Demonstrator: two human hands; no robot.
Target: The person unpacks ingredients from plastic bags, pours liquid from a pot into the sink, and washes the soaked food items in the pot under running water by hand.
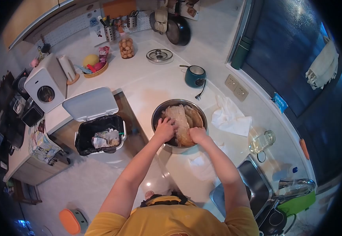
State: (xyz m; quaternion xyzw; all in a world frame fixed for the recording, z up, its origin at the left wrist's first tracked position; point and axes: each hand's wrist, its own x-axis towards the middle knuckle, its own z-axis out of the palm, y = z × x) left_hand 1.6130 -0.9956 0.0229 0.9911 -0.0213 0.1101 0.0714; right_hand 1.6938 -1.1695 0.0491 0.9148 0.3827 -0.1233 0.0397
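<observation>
A round stainless steel pot (158, 111) stands on the white counter in front of me. Inside it lies a large pale, pinkish slab of what looks like meat (178, 119), browner at its lower end. More flat brownish pieces (195, 116) rest beside it on the right. My left hand (165, 129) lies on the slab's left side with fingers apart. At the pot's right side, the fingers of my right hand (197, 134) are curled in on the slab's lower right edge; its fingertips are partly hidden.
A lidded bin (120, 148) stands open at left with rubbish inside. Beyond the pot are a small teal electric pot (195, 76) and a glass lid (159, 55). Crumpled white cloth (230, 118), a glass jar (262, 142) and the sink (256, 177) are at right.
</observation>
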